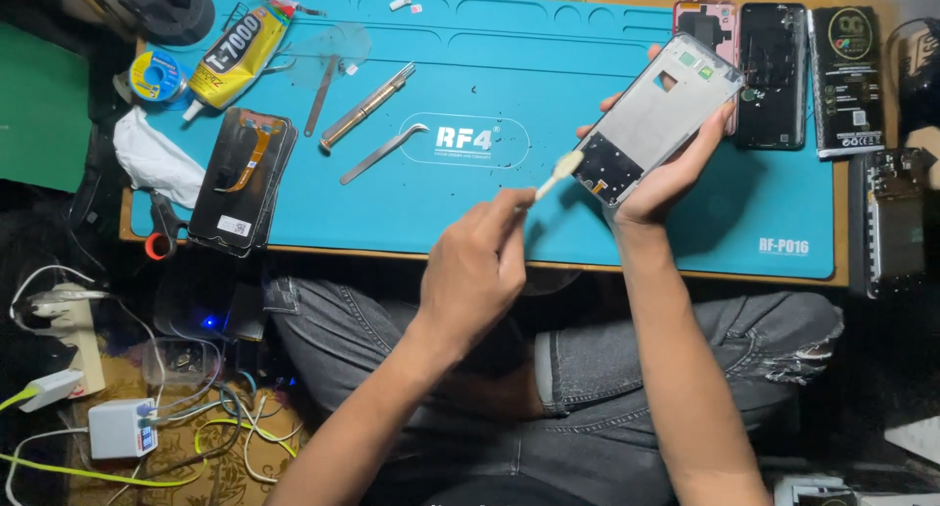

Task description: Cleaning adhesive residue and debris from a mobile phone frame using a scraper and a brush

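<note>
My right hand (664, 178) holds a silver phone mid-frame (658, 116) tilted above the blue work mat (587, 222), fingers wrapped around its edges. My left hand (478, 263) pinches a small cream-coloured brush (554, 173), whose tip touches the lower corner of the frame. Both hands hover over the near half of the mat, above my crossed legs in grey jeans.
On the mat's left lie a black phone screen (240, 181), curved tweezers (384, 151), a metal tool (368, 104), a yellow glue tube (235, 55) and a white cloth (157, 158). Phone parts (772, 73) and a black box (848, 80) sit at right. Cables and chargers (117, 428) lie on the floor.
</note>
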